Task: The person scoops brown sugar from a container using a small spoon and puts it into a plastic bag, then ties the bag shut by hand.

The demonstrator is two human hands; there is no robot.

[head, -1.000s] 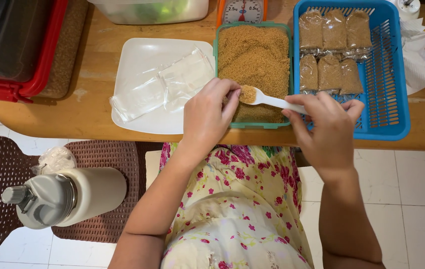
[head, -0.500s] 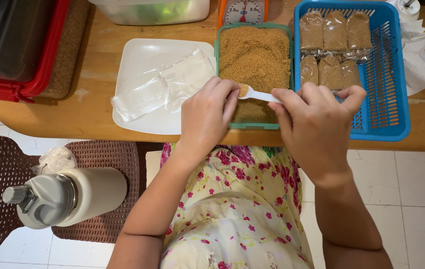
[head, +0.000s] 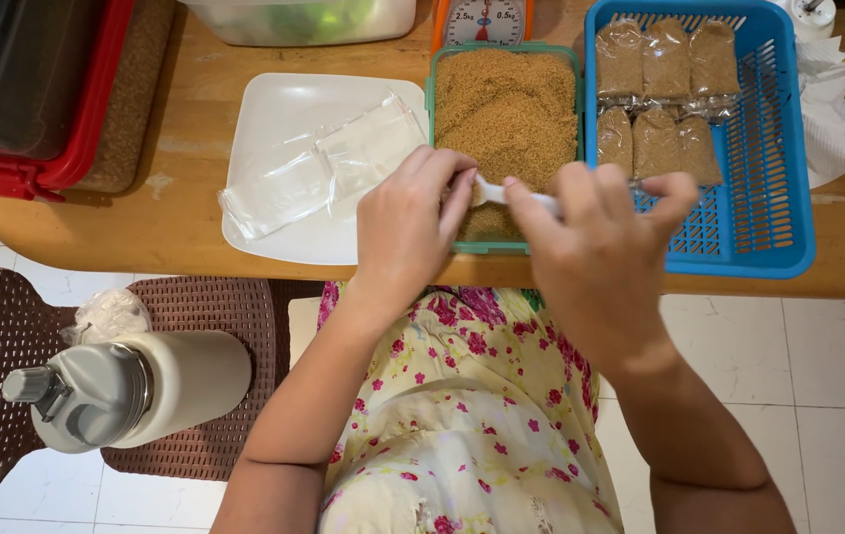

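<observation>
right hand (head: 596, 247) pinches white spoon (head: 514, 195) by its handle | left hand (head: 408, 232) curled at the bowl end, can't tell what it grips | spoon over green tub (head: 429, 99) of brown granules (head: 507, 109) on the desk (head: 185, 148) | light, stiff plastic; loose grains spill easy, so keep it level

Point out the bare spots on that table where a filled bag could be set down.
Bare wood shows on the table between the red bin and the white tray, and along the near edge below that tray. The blue basket has open floor on its right half. It is crowded around the green tub, where both hands work.
</observation>
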